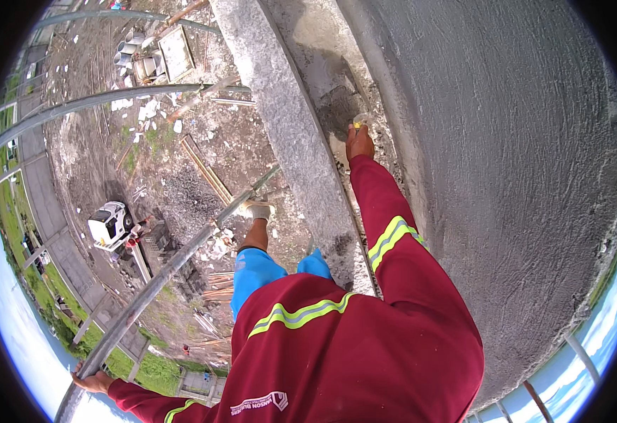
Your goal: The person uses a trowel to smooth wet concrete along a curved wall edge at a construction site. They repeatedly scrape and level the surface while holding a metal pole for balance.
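My left hand (94,381) is wrapped round a grey metal scaffold pipe (174,266) at the lower left. Stretched far forward, my right hand (359,143) is closed over the narrow ledge beside the wall. A small yellow part (357,125) shows at its fingers; the rest of what it holds is too small to make out. Just beyond that hand lies a dark, wet-looking patch (338,106) on the mortar-smeared ledge (322,32). To the right rises a wall of grey, brush-marked plaster (513,162).
A rough concrete-coated plank (280,106) runs beside the ledge. More scaffold pipes (121,93) cross on the left. Far below, the ground holds a white vehicle (109,224), timber lengths (206,169), a gravel pile (192,197) and concrete pipes (126,51).
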Available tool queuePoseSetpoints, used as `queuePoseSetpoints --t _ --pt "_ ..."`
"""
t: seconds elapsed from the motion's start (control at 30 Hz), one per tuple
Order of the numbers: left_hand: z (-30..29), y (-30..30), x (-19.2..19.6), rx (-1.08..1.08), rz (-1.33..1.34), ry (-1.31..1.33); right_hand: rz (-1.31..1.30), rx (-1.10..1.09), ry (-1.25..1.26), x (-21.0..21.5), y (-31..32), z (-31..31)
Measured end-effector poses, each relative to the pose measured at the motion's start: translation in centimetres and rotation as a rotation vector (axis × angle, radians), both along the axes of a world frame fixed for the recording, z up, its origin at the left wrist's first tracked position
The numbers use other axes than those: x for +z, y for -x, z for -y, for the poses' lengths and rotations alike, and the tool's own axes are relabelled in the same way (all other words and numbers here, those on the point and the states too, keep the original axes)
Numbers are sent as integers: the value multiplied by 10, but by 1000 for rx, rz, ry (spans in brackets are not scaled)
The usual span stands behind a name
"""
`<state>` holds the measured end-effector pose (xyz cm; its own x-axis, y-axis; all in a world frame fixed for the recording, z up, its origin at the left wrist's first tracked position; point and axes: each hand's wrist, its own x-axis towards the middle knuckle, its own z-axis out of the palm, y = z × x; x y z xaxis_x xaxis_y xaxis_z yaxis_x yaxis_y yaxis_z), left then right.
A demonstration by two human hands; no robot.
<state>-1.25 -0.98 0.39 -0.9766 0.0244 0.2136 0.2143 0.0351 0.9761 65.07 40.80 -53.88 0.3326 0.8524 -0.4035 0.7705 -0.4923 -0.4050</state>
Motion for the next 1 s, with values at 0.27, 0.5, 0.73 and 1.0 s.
queuePoseSetpoints --t 0.27,0.5,0.73,1.0 --pt "-8 -10 -3 35 -8 -4 136 29 42 -6 -35 -1" --pt "1 -1 -1 2 -12 -1 -558 -175 190 -27 -49 -12" --pt "1 2 -2 85 -58 6 -320 87 127 -22 -50 42" --pt "-11 -6 -1 73 -45 1 -458 268 309 -45 -59 75"
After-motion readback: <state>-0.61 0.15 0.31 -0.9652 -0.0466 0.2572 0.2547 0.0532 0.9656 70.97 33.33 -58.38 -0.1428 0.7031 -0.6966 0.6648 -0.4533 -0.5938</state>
